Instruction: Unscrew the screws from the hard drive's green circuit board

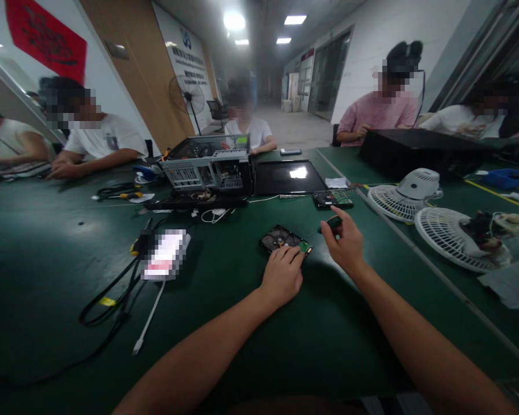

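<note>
A black hard drive (273, 237) lies flat on the green table, with a bit of green circuit board showing at its right end. My left hand (284, 272) rests over its near edge, fingers bent down onto it and hiding part of it. Between the thumb and fingers of my right hand (346, 241) is a dark-handled screwdriver (331, 223). Its thin shaft points left toward the drive's right end; whether the tip touches is too small to tell. Just beyond, a second hard drive (334, 199) sits with its green board facing up.
An opened computer case (207, 173) stands beyond the drive, beside a black panel (288, 177). A phone (165, 253) and black cables (108, 305) lie left. White fan parts (450, 236) and a dark box (409, 153) are at right. Several people sit around the table.
</note>
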`<state>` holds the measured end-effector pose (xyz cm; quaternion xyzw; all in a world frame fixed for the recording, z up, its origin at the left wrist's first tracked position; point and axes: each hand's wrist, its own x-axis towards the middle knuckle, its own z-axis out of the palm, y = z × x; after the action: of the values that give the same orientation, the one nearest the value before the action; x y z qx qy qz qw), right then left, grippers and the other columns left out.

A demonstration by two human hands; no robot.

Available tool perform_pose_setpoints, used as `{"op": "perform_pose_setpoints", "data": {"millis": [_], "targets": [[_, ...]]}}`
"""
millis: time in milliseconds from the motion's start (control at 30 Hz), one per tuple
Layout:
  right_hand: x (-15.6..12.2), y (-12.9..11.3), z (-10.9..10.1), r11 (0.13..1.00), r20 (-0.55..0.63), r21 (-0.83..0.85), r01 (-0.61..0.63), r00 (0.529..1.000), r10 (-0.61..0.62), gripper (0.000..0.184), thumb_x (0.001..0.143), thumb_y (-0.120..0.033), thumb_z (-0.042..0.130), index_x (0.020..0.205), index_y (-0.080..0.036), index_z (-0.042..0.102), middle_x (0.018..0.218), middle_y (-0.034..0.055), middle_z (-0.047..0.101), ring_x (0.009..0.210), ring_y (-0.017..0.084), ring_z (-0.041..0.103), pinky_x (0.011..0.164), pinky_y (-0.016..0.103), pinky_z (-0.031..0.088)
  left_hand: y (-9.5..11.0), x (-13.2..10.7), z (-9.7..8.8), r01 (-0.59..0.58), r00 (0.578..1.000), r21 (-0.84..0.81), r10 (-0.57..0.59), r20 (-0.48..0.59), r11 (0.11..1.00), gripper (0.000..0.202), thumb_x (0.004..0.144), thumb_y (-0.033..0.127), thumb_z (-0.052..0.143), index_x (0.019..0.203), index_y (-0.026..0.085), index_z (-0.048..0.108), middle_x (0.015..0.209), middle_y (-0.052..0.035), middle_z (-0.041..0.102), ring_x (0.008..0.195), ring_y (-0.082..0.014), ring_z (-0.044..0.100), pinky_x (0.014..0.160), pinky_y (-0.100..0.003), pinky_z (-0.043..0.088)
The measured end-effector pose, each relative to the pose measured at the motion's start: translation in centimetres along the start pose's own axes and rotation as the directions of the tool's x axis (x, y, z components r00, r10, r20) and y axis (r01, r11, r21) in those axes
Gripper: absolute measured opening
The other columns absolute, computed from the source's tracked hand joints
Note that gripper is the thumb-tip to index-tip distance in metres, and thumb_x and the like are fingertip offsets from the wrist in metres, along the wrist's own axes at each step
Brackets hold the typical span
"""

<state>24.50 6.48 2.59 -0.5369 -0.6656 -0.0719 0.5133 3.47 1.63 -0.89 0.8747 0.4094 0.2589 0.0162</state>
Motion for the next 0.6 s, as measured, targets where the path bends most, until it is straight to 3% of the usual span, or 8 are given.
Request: {"op": "perform_pose_setpoints", "data": {"millis": [400,600], "targets": [[-0.05,-0.46,-0.13,0.998,0.039,0.004,0.062,0.997,-0.062,0.052,0.094,-0.040,0.061,0.143,-0.021,0.054,0.114,0.0118,0.070,0.071,0.017,0.061,0.074,0.037,0.056,0.05,0.08,-0.23,0.007,1.000,-0.018,-0.007,0.006,1.000,0.047,0.090,0.018,0.057,0.137,0.020,0.057,0.141,-0.0092,0.058,0.129,-0.0308,0.049,0.111,-0.051,0.041],[-0.05,-0.66,-0.24,0.998,0.063,-0.001,0.063,0.996,-0.063,0.054,0.095,-0.042,0.059,0.145,-0.022,0.052,0.108,0.0107,0.070,0.072,0.019,0.060,0.075,0.039,0.057,0.04,0.02,-0.21,0.006,1.000,-0.018,-0.006,-0.004,1.000,0.047,0.090,0.019,0.058,0.136,0.019,0.057,0.141,-0.0095,0.058,0.130,-0.0305,0.048,0.112,-0.050,0.041]]}}
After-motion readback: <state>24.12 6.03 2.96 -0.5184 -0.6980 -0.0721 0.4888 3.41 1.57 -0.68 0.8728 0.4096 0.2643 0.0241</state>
